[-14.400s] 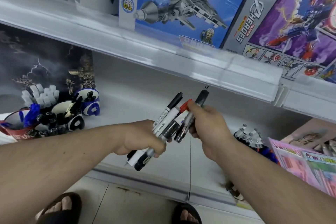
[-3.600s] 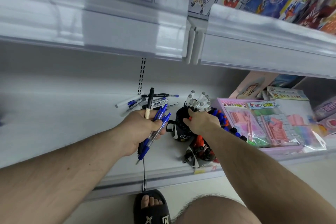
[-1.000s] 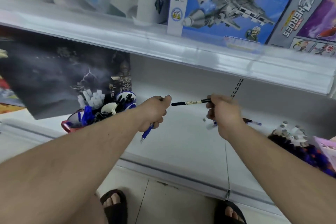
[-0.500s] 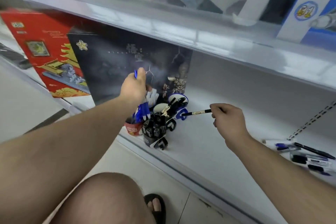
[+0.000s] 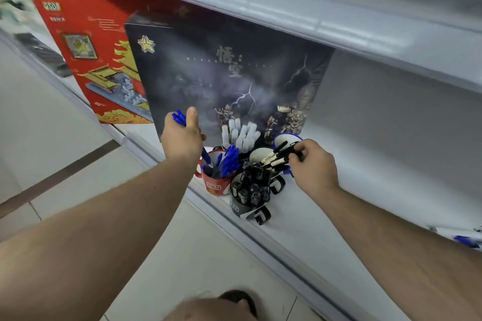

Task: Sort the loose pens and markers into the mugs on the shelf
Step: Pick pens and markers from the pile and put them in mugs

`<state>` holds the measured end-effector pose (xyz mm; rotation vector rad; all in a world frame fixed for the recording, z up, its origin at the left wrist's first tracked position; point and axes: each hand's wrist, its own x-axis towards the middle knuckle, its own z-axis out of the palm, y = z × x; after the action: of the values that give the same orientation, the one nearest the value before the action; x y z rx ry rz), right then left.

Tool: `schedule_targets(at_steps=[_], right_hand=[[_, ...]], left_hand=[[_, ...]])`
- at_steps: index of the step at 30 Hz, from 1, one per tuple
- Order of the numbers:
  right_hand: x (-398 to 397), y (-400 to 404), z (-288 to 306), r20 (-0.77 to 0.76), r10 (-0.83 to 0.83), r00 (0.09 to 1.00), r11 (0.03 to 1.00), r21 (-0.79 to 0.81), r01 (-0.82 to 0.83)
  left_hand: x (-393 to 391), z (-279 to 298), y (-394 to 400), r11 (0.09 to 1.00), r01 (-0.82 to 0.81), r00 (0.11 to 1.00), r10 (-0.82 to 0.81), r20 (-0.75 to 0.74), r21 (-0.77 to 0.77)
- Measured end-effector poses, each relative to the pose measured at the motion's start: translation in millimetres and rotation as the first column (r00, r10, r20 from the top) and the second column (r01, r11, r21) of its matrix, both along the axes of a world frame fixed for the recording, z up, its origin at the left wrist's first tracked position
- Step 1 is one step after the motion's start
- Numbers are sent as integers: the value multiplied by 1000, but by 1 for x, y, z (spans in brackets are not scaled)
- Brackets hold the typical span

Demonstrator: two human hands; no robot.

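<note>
My right hand pinches the black pen between thumb and fingertips at its rear end, with its tip lying over the white mug, among the few other black-and-cream pens leaning there. My left hand is curled round the blue pens; their ends poke out above my thumb, and one barrel runs down out of the heel of the hand into the red mug.

The red mug stands at the front left of the cluster on the shelf and is packed with blue pens and blue caps. Just right of it, at the front edge, the black mug is full of black markers standing cap-up. Behind that is the white mug, and behind it the blue-rimmed mug, whose contents I cannot make out. At the back a bunch of white-capped markers stands upright; its holder is hidden.

Behind the mugs leans a dark box with lightning on it, and left of that a red box. Far right on the shelf lie some loose pens, blurred.

Half a second ago my right hand held the black pen level in the air, well short of the mugs; now it has reached the white one. My left hand was already above the red mug and has come a little lower.
</note>
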<state>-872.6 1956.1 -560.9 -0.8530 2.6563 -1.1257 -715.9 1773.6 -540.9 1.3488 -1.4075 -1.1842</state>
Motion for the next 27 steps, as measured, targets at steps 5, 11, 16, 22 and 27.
schedule_targets(at_steps=[5,11,16,22,27], right_hand=[[-10,-14,-20,-211,171,962,977,161,-138],[-20,-23,-40,-319,346,882,899,382,-215],[-23,-17,-31,-247,363,898,872,429,-235],[-20,12,-25,-136,211,968,957,232,-176],[-15,45,-25,-118,174,978,962,231,-143]], left_hand=[[-9,-15,-16,1000,-16,999,17,52,-24],[-17,-35,-16,963,246,938,-208,277,-109],[-16,-57,-2,848,520,691,-344,636,-106],[-22,-74,11,791,607,370,-366,854,76],[-26,-65,17,777,621,398,-198,896,-105]])
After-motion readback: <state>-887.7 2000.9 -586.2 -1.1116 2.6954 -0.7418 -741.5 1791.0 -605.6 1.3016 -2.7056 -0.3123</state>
